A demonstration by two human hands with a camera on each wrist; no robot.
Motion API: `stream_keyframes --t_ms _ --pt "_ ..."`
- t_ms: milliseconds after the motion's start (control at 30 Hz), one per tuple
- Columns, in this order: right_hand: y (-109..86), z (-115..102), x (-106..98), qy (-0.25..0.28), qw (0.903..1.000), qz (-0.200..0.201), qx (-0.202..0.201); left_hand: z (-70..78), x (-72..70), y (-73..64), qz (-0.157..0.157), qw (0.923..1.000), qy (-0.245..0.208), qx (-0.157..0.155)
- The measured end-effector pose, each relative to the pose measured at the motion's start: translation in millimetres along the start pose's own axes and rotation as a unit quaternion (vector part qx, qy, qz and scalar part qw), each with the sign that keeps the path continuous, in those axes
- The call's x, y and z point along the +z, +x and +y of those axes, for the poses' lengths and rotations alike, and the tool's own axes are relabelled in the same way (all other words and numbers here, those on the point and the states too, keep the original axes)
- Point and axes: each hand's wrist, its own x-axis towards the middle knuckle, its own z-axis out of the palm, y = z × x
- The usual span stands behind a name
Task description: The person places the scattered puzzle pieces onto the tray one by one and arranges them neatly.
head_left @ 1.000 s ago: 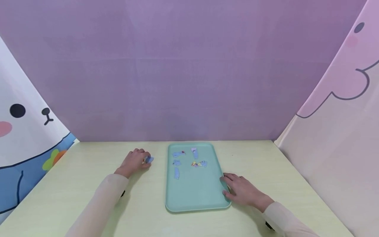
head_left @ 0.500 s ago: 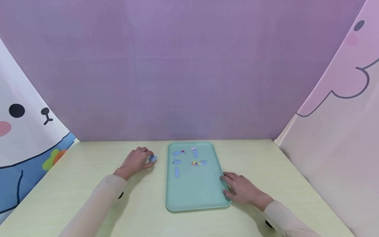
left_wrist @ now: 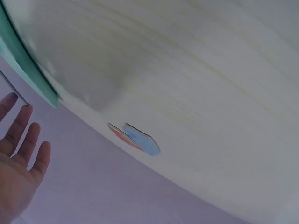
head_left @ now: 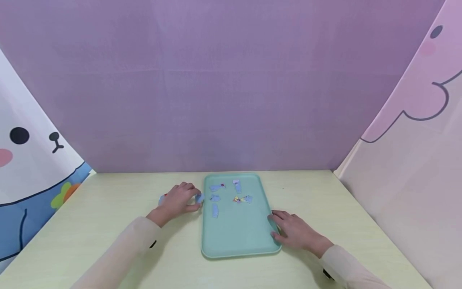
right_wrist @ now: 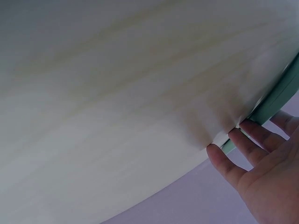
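Note:
My left hand (head_left: 178, 200) pinches a thin, flat blue piece (head_left: 199, 198) between thumb and fingers at the tray's left rim. In the left wrist view that piece (left_wrist: 15, 88) shows edge-on at the fingertips. Relaxed fingers of my right hand (head_left: 294, 230) rest against the right rim of the green tray (head_left: 240, 241). The right wrist view has several of those fingertips outside the rim, near the tabletop. Inside the tray lie blue printed pieces, including an upper-left one (head_left: 217, 187), an upper-right one (head_left: 237, 186) and a lower one (head_left: 215, 210).
Behind the left hand, a blue-and-red piece (head_left: 162, 198) lies on the pale wooden table (head_left: 180, 249); the left wrist view shows overlapping blue (left_wrist: 147, 143) and red shapes there. A purple backdrop (head_left: 216, 100) rises at the table's far edge, with printed cloth on both sides.
My left hand has moved right with the blue piece, from the open table to the tray's left rim, uncovering a blue-and-red piece behind it. My right hand has stayed at the tray.

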Motion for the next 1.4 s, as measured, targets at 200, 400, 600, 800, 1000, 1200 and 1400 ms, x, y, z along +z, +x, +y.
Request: stream_keyframes --t_ms 200,400,600,800,1000,1200,1400 --pt "-0.5 0 0 0.003 1.0 -0.001 -0.002 15.2 3.0 3.9 -0.014 0.9997 -0.005 0.021" --pt "0.1 0 0 0.003 1.0 -0.002 -0.001 29.9 8.6 6.4 -0.026 0.9991 -0.008 0.032" --pt "0.0 1 2 0.004 1.0 -0.004 0.001 44.4 13.3 10.7 -0.042 0.9982 -0.013 0.041" --pt "0.0 1 2 0.002 1.0 -0.003 0.001 57.7 17.2 17.4 -0.057 0.9973 -0.013 0.045" --pt "0.3 1 2 -0.001 1.0 -0.003 0.0 68.4 23.6 24.9 -0.057 0.9966 0.0 0.059" --pt "0.2 1 1 -0.001 1.0 -0.002 -0.002 78.0 27.7 31.7 -0.061 0.9959 0.001 0.066" --pt "-0.1 1 1 -0.003 1.0 0.002 -0.005 85.8 31.0 38.0 -0.068 0.9952 0.011 0.069"
